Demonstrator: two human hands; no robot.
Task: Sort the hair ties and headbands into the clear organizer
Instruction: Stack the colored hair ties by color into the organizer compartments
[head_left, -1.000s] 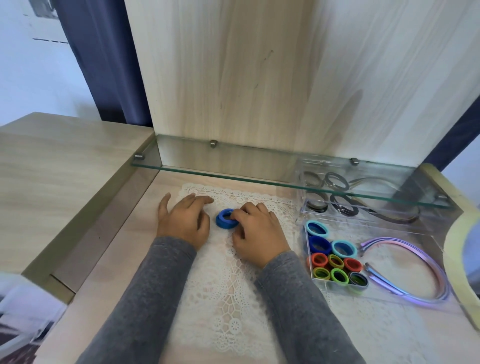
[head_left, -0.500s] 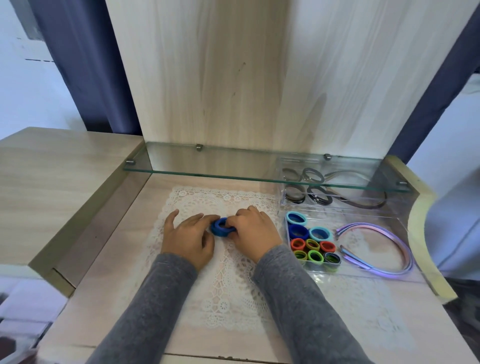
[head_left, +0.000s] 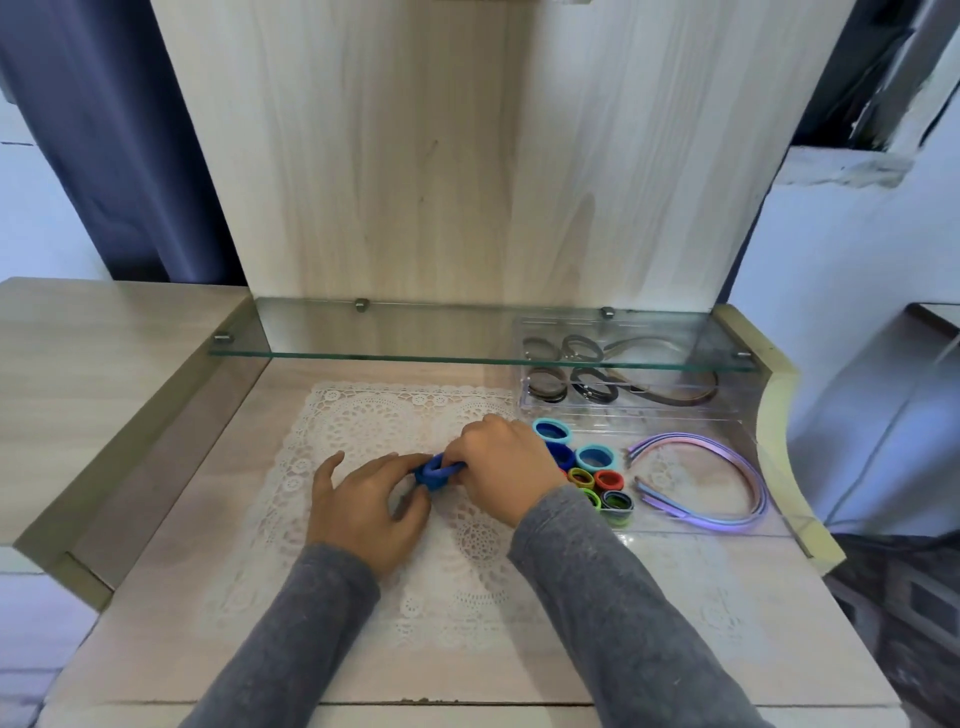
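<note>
Found right hand (head_left: 501, 467) with fingers curled, pinching the right end of a blue hair tie (head_left: 435, 474). Found left hand (head_left: 363, 506) just beside it, thumb splayed out to the left, fingertips against the tie's left end; cannot tell whether gripping or only touching. Noted grey sleeves (head_left: 613, 613) on both forearms.

Located the blue hair tie between the two hands, squashed out of round, over a white lace doily (head_left: 363, 431) spread on the wooden tabletop (head_left: 171, 597). Cannot tell whether lifted clear of the lace or touching it.

Logged clear organizer (head_left: 774, 499) immediately right of the right hand, on the same tabletop. Counted in its left compartments: two light-blue ties (head_left: 551, 431), one dark-blue tie (head_left: 565, 457) partly hidden behind the right hand, then smaller rings in orange (head_left: 581, 476), red (head_left: 609, 480), green (head_left: 592, 500) and a dark shade (head_left: 618, 502), packed touching. Saw purple headbands (head_left: 737, 470) lying nested in the wide right compartment.

Recorded a second clear tray (head_left: 524, 400) behind the organizer, under a glass shelf (head_left: 415, 332), holding dark hair ties (head_left: 545, 387) and a dark headband (head_left: 675, 401).

Marked pale wooden back panel (head_left: 467, 156) rising behind the shelf, dark-blue curtain (head_left: 114, 130) at far left.
</note>
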